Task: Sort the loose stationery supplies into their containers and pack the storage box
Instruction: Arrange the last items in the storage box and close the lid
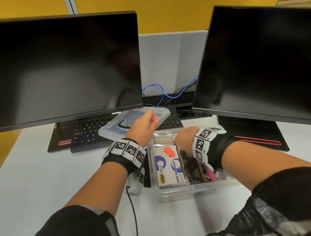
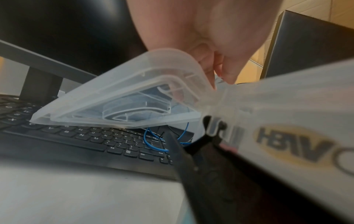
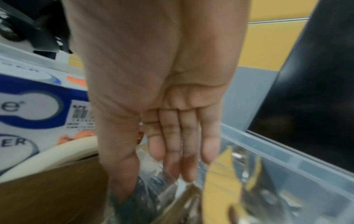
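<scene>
The packing is judged to be nearly finished: the clear storage box [image 1: 196,188] is seen standing on the white surface [image 1: 41,186] just in front of the person, and it is already well filled. A white tape dispenser carton [image 1: 169,167] is laid flat in its left half, with small packets tucked behind it, and dark and pink odds and ends are crowded into its right half. No loose stationery can be made out on the surface around the box, so the sorting step is taken to be done, though small items could be hidden by the arms. The right hand [image 3: 172,121] is held down inside the box with its fingers [image 3: 188,151] straight and together, pressed onto crinkled clear bags [image 3: 153,197] beside a brown cardboard piece [image 3: 53,189]; nothing is gripped by it. The lid [image 1: 131,120] is not yet on the box: it is tilted up off the black keyboard [image 1: 86,132] just behind the box, its near corner pinched by the left hand [image 1: 144,127], whose fingers [image 2: 208,63] are curled round the rim. What is judged to be left is the settling of the contents, the bringing of the lid over the box, and its closing
</scene>
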The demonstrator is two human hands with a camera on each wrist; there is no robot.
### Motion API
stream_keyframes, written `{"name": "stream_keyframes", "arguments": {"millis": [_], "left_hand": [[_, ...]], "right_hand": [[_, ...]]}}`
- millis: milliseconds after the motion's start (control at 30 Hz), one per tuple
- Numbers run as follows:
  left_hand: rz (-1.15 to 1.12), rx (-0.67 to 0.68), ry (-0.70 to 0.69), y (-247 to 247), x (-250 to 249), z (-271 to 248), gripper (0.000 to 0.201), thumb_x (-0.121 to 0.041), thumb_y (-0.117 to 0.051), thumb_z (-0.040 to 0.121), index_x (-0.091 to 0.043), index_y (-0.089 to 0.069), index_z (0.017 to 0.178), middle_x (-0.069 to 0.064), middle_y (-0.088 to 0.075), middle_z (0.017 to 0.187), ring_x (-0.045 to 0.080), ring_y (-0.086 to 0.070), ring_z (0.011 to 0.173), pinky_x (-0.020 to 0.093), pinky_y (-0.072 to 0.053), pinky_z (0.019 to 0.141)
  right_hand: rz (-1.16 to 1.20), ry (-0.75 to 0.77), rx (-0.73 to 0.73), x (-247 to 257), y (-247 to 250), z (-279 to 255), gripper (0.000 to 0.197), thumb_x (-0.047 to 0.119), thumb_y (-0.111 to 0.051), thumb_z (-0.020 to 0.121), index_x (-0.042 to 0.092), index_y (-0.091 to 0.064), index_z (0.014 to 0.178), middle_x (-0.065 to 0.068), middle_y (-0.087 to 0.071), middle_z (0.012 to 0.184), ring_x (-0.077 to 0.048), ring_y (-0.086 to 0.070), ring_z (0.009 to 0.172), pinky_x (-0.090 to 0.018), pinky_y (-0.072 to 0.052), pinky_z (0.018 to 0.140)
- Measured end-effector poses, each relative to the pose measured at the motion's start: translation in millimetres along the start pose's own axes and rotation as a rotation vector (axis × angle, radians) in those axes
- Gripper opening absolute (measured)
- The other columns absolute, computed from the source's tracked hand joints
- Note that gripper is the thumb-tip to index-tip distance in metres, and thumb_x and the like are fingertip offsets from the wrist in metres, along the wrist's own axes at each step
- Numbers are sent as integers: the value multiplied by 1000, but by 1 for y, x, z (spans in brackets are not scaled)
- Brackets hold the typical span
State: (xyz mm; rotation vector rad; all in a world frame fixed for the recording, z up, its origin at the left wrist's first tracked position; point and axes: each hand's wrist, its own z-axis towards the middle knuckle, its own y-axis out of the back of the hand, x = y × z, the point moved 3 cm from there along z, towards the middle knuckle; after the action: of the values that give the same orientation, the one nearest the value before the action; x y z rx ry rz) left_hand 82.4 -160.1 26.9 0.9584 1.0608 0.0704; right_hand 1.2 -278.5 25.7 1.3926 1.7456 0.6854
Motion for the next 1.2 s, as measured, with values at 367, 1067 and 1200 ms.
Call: {"name": "stream_keyframes", "arguments": {"millis": [367,1067,1200], "left_hand": [[-148,-119,-14,7,-18,-5,6,-12,-54,92,-18,-52,94,10,-62,77,22,-60,74,33,-50,73],[-749,76,170,47,-43,-40,24,-14,-64,87,3,-63,104,14,-66,86,18,-66,72,29,-57,57],[-757,31,173,42,-35,-42,18,-7,-69,81,-7,-63,98,9,-67,86,13,-67,71,27,-58,63]], "right_hand": [[257,-54,-128,-44,54,-50,32,24,-64,81,12,-66,112,-5,-67,108,-21,-61,97,-27,-49,75],[1651,246,-357,-17,56,-69,32,5,-49,95,18,-51,124,-17,-63,107,-28,-66,96,-37,-58,78],[1570,222,-449,-18,49,-58,32,9,-57,91,28,-57,118,-12,-62,107,-25,-64,100,-44,-54,88]]}}
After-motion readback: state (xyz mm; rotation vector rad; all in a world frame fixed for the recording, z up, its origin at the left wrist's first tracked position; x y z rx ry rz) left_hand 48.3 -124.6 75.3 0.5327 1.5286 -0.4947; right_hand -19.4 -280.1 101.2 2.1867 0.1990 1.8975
